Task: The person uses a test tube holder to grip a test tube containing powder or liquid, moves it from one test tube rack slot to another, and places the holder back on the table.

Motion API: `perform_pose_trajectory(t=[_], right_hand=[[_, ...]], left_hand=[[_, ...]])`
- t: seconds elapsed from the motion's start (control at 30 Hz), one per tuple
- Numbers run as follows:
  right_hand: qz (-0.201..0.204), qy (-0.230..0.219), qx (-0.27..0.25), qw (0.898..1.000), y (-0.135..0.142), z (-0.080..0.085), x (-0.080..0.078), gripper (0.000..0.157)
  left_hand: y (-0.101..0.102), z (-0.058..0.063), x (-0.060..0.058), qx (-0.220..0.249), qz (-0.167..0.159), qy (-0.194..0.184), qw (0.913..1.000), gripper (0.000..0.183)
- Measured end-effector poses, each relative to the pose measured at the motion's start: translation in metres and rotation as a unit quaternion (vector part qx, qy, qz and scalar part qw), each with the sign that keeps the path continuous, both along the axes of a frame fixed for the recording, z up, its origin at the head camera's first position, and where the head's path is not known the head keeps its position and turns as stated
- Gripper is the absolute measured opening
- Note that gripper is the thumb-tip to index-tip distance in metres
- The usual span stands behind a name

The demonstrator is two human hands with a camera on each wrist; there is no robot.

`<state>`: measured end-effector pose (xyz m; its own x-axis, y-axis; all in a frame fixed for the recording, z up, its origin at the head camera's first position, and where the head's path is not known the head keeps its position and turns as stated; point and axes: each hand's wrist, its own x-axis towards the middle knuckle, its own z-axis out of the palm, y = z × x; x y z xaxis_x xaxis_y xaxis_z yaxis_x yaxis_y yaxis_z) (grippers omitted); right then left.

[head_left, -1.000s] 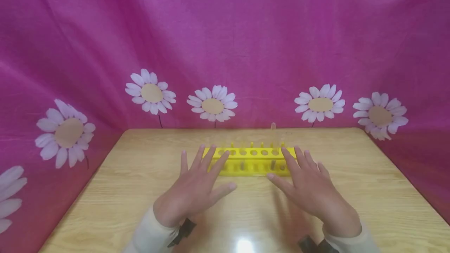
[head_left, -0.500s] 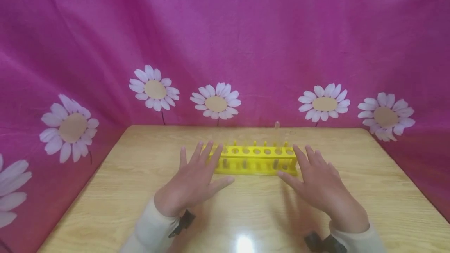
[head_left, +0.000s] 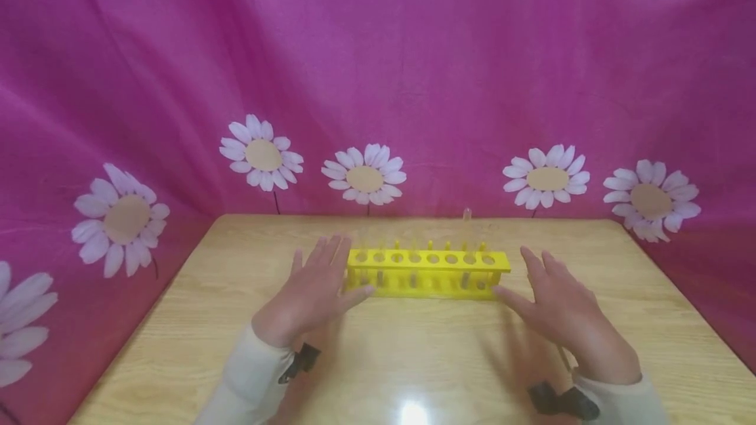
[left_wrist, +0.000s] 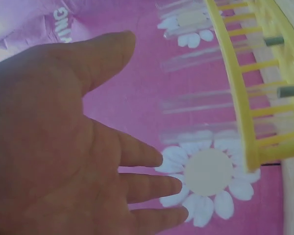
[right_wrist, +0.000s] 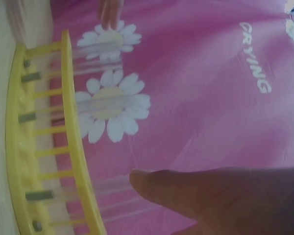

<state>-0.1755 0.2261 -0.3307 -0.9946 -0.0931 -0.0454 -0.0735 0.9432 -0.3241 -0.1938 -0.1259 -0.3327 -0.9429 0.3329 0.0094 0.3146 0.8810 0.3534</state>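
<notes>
A yellow test tube rack (head_left: 425, 268) stands upright on the table, holding several clear test tubes (head_left: 467, 215). Dark grey-green pieces (right_wrist: 39, 195) show low in some of the tubes in the right wrist view. My left hand (head_left: 310, 290) is at the rack's left end, fingers straight and thumb spread; its bare palm (left_wrist: 54, 127) faces the left wrist camera, apart from the rack. Past the right end, my right hand (head_left: 564, 303) is spread with nothing in it. Its thumb (right_wrist: 201, 191) points toward the tubes in the right wrist view; whether it touches the rack I cannot tell.
The wood-grain table (head_left: 401, 353) reaches back to a magenta cloth (head_left: 449, 84) printed with white daisies. Dark wrist straps (head_left: 564, 402) sit at both light sleeves (head_left: 242, 372).
Both hands have drawn apart, the left one to the left and the right one to the right. The rack's ends, covered before, now show. The head view has shifted slightly.
</notes>
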Motion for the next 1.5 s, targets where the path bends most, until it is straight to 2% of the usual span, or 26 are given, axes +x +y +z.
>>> perform_pose_trajectory(t=[0.23, 0.33, 0.43, 0.53, 0.67, 0.8, 0.9, 1.07, 1.17, 1.4, 1.5], right_hand=[[-0.027, -0.063, -0.025, 0.997, 0.015, -0.008, -0.011, 0.108], [-0.029, -0.072, -0.035, 0.996, 0.021, -0.012, -0.015, 0.109], [-0.029, -0.072, -0.039, 0.996, 0.026, -0.015, -0.018, 0.11], [-0.027, -0.068, -0.039, 0.997, 0.032, -0.017, -0.02, 0.109], [-0.024, -0.07, -0.036, 0.997, 0.04, -0.021, -0.023, 0.106], [-0.043, -0.104, -0.039, 0.993, 0.049, -0.027, -0.027, 0.108], [-0.056, -0.123, -0.04, 0.99, 0.054, -0.032, -0.03, 0.111], [-0.064, -0.144, -0.046, 0.986, 0.059, -0.038, -0.032, 0.114], [-0.069, -0.154, -0.054, 0.984, 0.06, -0.04, -0.032, 0.115], [-0.054, -0.148, -0.046, 0.986, 0.064, -0.049, -0.034, 0.111], [-0.048, -0.14, -0.041, 0.988, 0.066, -0.054, -0.036, 0.107]], left_hand=[[-0.009, -0.009, -0.015, 0.058, 0.012, -0.019, 0.9981, 0.093], [-0.01, -0.014, -0.021, 0.096, 0.03, -0.036, 0.9942, 0.09], [-0.011, -0.02, -0.027, 0.152, 0.052, -0.066, 0.9848, 0.084], [-0.013, -0.027, -0.033, 0.215, 0.084, -0.114, 0.9664, 0.08], [-0.018, -0.036, -0.04, 0.251, 0.111, -0.152, 0.9493, 0.078], [-0.022, -0.043, -0.048, 0.244, 0.103, -0.141, 0.9539, 0.076], [-0.024, -0.05, -0.053, 0.252, 0.097, -0.132, 0.9537, 0.072], [-0.028, -0.061, -0.06, 0.297, 0.081, -0.117, 0.9443, 0.062], [-0.03, -0.067, -0.064, 0.32, 0.054, -0.101, 0.9406, 0.06], [-0.031, -0.08, -0.071, 0.372, 0.043, -0.113, 0.9202, 0.058], [-0.033, -0.085, -0.073, 0.382, 0.037, -0.113, 0.9164, 0.06]])
